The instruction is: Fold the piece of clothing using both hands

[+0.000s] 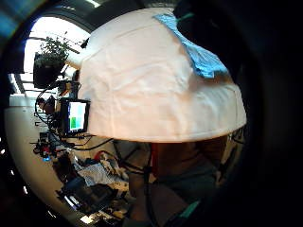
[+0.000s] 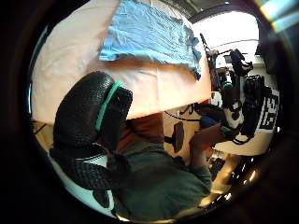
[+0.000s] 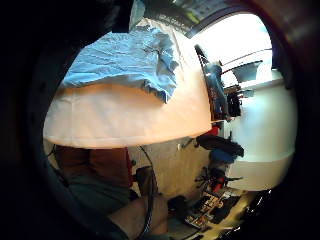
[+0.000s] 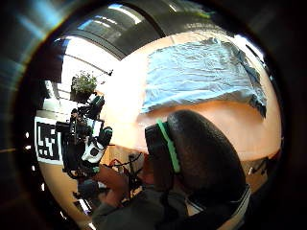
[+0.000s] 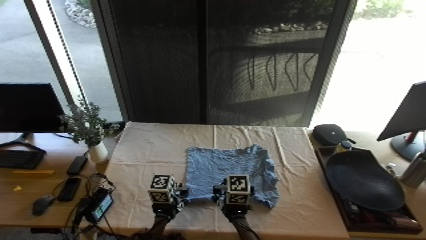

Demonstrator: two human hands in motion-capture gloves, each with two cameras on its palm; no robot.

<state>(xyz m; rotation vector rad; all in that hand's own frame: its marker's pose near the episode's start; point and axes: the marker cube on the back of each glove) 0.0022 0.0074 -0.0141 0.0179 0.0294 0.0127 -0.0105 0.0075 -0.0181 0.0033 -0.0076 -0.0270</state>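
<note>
The blue garment (image 5: 229, 175) is lying flat just beyond both hands, on the cloth-covered table (image 5: 299, 200); the left hand (image 5: 166, 197) and right hand (image 5: 234, 197) are hovering at its near edge, their fingers hidden, so I cannot tell spread from pinching; uneven grabs would likely be skewing the fold.

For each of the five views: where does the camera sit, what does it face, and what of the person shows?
Outside view: above and behind, facing the blue garment on the table; both gloved hands show.
Left little finger side: faces the table edge; legs show.
Left thumb side: faces the garment; a gloved hand shows.
Right little finger side: garment corner; legs.
Right thumb side: garment; a gloved hand.
All share the garment.
</note>
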